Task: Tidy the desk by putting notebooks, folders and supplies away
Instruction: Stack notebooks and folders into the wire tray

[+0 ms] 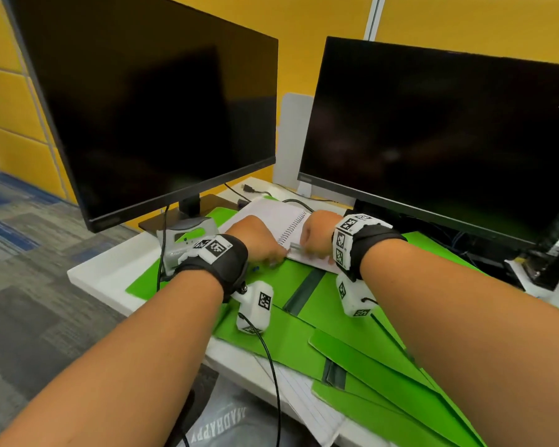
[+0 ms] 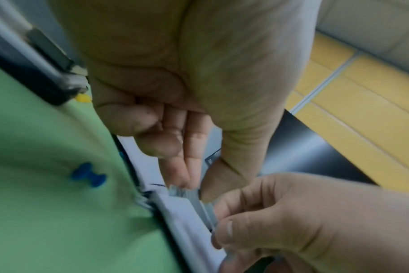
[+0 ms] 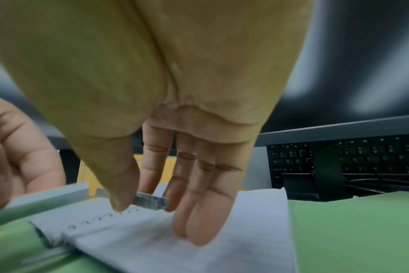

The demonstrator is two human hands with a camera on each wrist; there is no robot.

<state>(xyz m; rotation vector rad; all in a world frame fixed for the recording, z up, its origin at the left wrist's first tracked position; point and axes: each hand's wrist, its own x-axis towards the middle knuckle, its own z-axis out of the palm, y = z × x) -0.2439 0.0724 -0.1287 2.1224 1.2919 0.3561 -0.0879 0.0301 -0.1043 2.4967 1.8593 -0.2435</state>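
Note:
An open spiral notebook (image 1: 265,217) lies on green folders (image 1: 304,291) between two monitors. Just above its near edge both hands hold a short grey strip of staples (image 1: 296,247). My left hand (image 1: 276,257) pinches the strip's left end between thumb and fingertips (image 2: 194,188). My right hand (image 1: 308,250) pinches the other end with thumb and forefinger (image 3: 138,203), its other fingers hanging straight down over the lined page (image 3: 152,240). The staple strip (image 3: 152,200) hovers a little above the paper. A grey stapler (image 1: 188,240) stands left of my left wrist.
Two dark monitors (image 1: 162,101) (image 1: 439,137) stand close behind the notebook. A black keyboard (image 3: 339,160) sits under the right one. A blue pushpin (image 2: 88,174) and a yellow one (image 2: 83,97) lie on the green folder. Cables cross the desk; lined sheets (image 1: 307,404) overhang the front edge.

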